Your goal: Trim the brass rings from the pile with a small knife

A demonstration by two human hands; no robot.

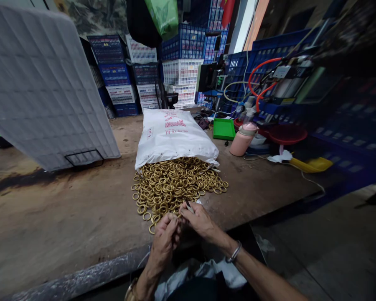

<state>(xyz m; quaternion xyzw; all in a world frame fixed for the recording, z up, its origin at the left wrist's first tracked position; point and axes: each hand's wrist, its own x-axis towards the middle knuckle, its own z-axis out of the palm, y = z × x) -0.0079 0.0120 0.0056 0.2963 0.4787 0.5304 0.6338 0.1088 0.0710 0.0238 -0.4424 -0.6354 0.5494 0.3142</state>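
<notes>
Close together at the table's near edge, my two hands meet in front of a heap of gold-coloured metal rings point(175, 184). My left hand point(165, 236) is closed in a pinch, a small gold-coloured piece showing at its fingertips, apparently one ring. In my right hand point(202, 221), thumb and fingers close round a small tool point(189, 207) with a dark tip and a pale body; its exact kind is unclear. Behind the heap lies a white woven sack point(175, 133) with red print, rings spreading from its open mouth.
A pink bottle point(242, 140) and a green tray point(224, 128) stand right of the sack. Farther right are a red dish point(288, 134), a yellow scoop point(313, 164) and a machine with orange hoses point(288, 81). A quilted grey panel point(50, 83) rises at left. Stacked crates point(115, 75) line the back.
</notes>
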